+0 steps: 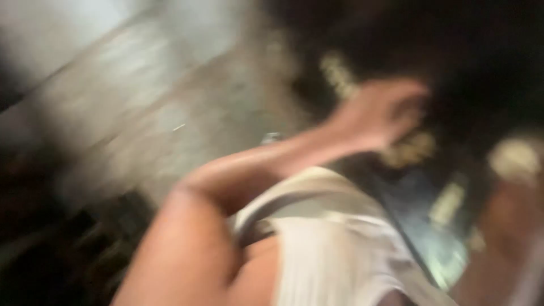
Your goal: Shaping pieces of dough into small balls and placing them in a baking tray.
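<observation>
The picture is heavily smeared by motion. My left arm bends at the elbow and runs from the lower left up to the right, over a white sleeveless top (pixel 334 255). My left hand (pixel 382 113) is out at a dark area, right by pale yellowish patterned things (pixel 408 148). Whether it touches or holds one of them is lost in the blur. At the right edge a brownish blur (pixel 507 226) may be an arm; no right hand can be made out.
A grey, rough floor or slab (pixel 158 113) fills the upper left. Dark shapes lie at the lower left (pixel 62 243). A dark bluish patch with pale spots (pixel 442 226) sits at the lower right, and a pale round blur (pixel 513 158) at the right.
</observation>
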